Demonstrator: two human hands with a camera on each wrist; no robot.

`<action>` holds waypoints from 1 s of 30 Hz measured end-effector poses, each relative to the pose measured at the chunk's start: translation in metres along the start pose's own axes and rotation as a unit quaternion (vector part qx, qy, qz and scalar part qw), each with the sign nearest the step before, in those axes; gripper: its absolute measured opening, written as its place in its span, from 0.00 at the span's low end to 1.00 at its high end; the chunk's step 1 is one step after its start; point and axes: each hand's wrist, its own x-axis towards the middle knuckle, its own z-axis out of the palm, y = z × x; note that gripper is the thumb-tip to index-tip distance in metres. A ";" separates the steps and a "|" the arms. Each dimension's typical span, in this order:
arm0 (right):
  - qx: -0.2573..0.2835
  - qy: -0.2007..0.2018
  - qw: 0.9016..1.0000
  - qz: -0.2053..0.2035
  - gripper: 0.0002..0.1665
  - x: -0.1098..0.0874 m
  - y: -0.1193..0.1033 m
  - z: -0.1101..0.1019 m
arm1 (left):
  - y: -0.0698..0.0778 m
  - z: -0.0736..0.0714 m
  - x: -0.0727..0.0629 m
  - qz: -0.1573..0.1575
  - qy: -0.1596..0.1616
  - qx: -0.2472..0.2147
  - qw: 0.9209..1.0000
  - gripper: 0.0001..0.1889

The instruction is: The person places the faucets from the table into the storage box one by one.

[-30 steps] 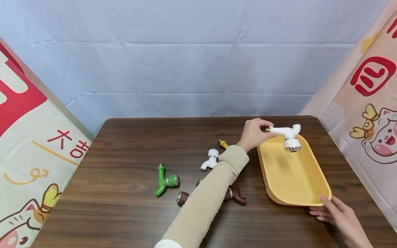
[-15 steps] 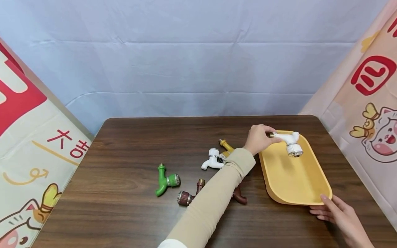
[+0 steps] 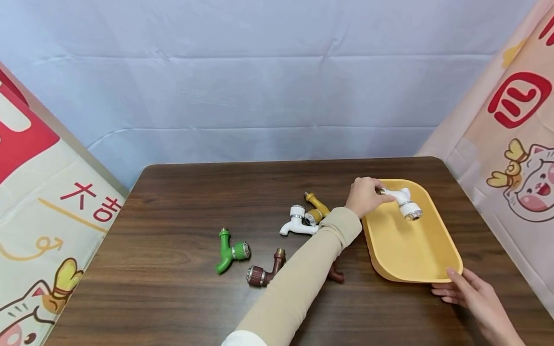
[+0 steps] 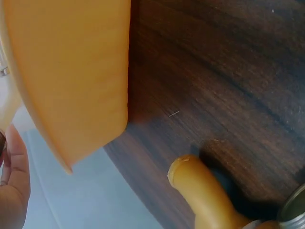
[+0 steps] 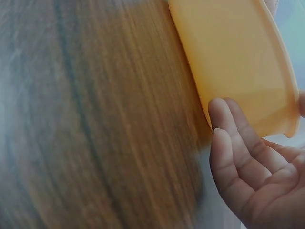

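My left hand [image 3: 365,196] pinches a white tap [image 3: 402,201] by its brass threaded end, over the far part of a yellow tray [image 3: 450,247]. The tap's ribbed knob points down toward the near right. At the tray's near right corner, my right hand [image 3: 478,298] holds the rim, thumb on top and fingers against the outer wall. In the right wrist view those fingers [image 5: 245,143] lie along the tray's outside. The left wrist view catches only part of the left hand [image 4: 14,181], beside the tray wall [image 4: 81,86].
Left of the tray lie a yellow tap [image 3: 318,206], another white tap [image 3: 296,223], a green tap [image 3: 229,252] and a brown tap [image 3: 268,271]. A brown spout [image 3: 336,274] shows from behind the left sleeve [image 3: 298,283]. All rest on a dark wooden table [image 3: 173,288].
My left hand has moved slightly right and lower, bringing the white tap down toward the inside of the tray. The right hand keeps its hold on the tray's corner.
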 end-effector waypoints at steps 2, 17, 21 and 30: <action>-0.003 0.001 1.000 0.002 0.04 0.000 -0.001 0.000 | 0.002 0.001 0.003 0.003 -0.007 0.010 1.000 0.15; -0.021 0.011 1.000 0.013 0.06 0.000 -0.002 0.002 | 0.019 0.005 0.011 -0.004 -0.054 0.077 0.996 0.12; -0.026 0.011 1.000 0.012 0.03 0.002 0.002 0.000 | 0.021 0.006 0.011 -0.003 -0.070 0.088 0.994 0.14; -0.048 0.019 0.998 0.041 0.09 0.004 0.003 -0.002 | 0.022 0.016 0.012 0.005 -0.089 0.136 0.987 0.14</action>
